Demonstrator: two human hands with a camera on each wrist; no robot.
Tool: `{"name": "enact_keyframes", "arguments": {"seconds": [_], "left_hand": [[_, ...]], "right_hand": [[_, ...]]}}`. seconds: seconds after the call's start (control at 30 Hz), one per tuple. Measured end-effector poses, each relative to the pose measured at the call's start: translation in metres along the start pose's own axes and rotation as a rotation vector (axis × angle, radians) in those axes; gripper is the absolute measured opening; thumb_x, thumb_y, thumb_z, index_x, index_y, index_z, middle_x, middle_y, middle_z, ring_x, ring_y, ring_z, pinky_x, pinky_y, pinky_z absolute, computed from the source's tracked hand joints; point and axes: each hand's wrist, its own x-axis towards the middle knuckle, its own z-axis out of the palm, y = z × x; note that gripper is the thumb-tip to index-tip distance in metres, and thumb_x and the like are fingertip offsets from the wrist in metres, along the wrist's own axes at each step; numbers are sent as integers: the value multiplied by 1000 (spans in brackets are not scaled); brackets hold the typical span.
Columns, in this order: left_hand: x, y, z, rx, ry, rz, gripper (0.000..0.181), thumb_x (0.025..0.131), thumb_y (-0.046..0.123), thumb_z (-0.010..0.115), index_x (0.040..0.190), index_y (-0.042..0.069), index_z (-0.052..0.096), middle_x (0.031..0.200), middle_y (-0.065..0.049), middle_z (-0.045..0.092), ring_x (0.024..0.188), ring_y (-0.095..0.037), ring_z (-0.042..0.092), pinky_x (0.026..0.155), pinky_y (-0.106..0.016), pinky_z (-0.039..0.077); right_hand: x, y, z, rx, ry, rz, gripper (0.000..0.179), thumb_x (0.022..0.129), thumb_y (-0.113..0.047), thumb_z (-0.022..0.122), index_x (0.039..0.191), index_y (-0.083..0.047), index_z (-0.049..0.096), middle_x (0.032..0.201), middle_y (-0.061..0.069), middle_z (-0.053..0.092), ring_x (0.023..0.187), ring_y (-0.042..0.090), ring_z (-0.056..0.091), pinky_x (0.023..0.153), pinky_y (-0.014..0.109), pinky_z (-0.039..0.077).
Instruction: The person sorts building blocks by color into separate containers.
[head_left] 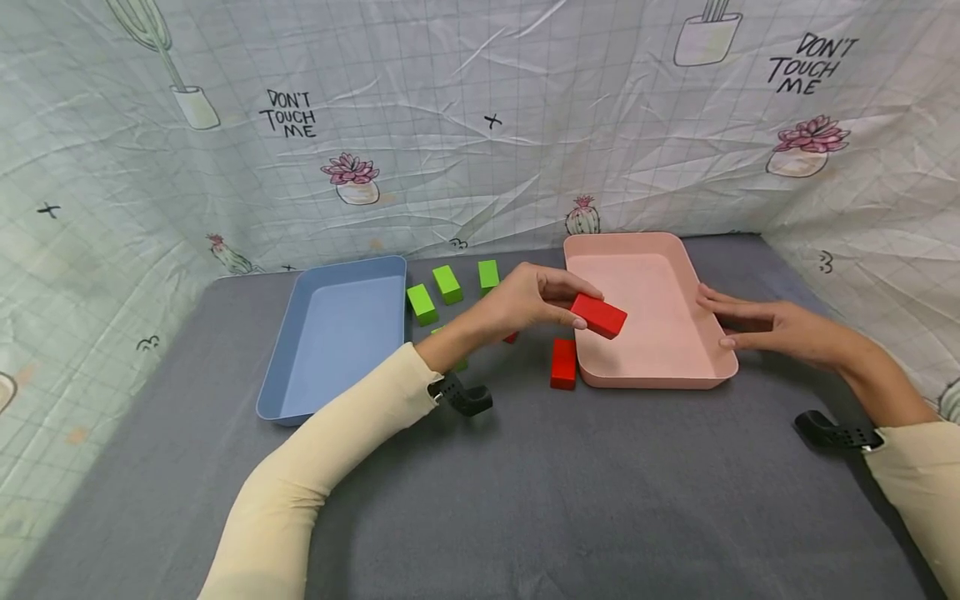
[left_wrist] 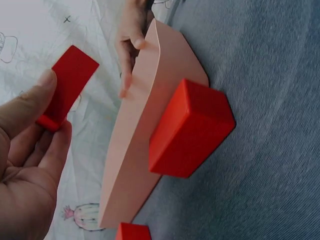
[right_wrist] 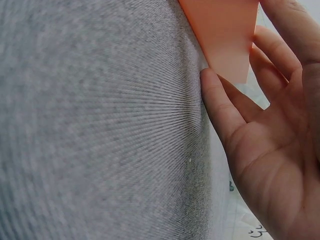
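My left hand [head_left: 525, 298] pinches a red block [head_left: 599, 316] between thumb and fingers, above the left side of a pink tray [head_left: 645, 308]. The left wrist view shows the same red block [left_wrist: 73, 82] held at one end. With its fingers fairly straight, my right hand [head_left: 787, 329] touches the tray's right wall; in the right wrist view the fingers [right_wrist: 217, 97] lie beside that wall. A second red block [head_left: 564, 364] rests on the table against the tray's left side. Part of another red block [head_left: 511, 337] shows behind my left hand.
A blue tray [head_left: 345, 325] stands at the left. Several green blocks [head_left: 447, 284] lie between the two trays, one partly hidden by my left wrist. Grey cloth [head_left: 555, 492] covers the table, and a printed curtain [head_left: 465, 125] hangs behind it.
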Motion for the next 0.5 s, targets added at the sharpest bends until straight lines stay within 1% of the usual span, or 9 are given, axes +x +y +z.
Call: {"name": "enact_keyframes", "arguments": {"seconds": [0.2, 0.3, 0.5], "left_hand": [[10, 1, -4, 28, -53, -26, 40, 85, 5, 82, 124, 9, 74, 117, -2, 75, 108, -14, 70, 91, -32, 59], [14, 1, -5, 39, -58, -19, 39, 86, 4, 82, 124, 8, 74, 116, -3, 75, 107, -15, 70, 91, -32, 58], [22, 0, -10, 19, -45, 1, 38, 86, 1, 81, 123, 7, 74, 115, -5, 75, 107, -18, 71, 91, -33, 58]], "right_hand": [[0, 0, -1, 13, -5, -7, 66, 98, -15, 70, 157, -20, 42, 168, -8, 23, 138, -22, 19, 94, 3, 30], [0, -1, -1, 6, -7, 2, 65, 98, -16, 69, 157, -21, 42, 168, -9, 23, 138, -22, 19, 94, 3, 29], [1, -1, -2, -8, -10, 23, 66, 98, -20, 69, 157, -25, 41, 167, -11, 22, 139, -20, 18, 93, 1, 28]]}}
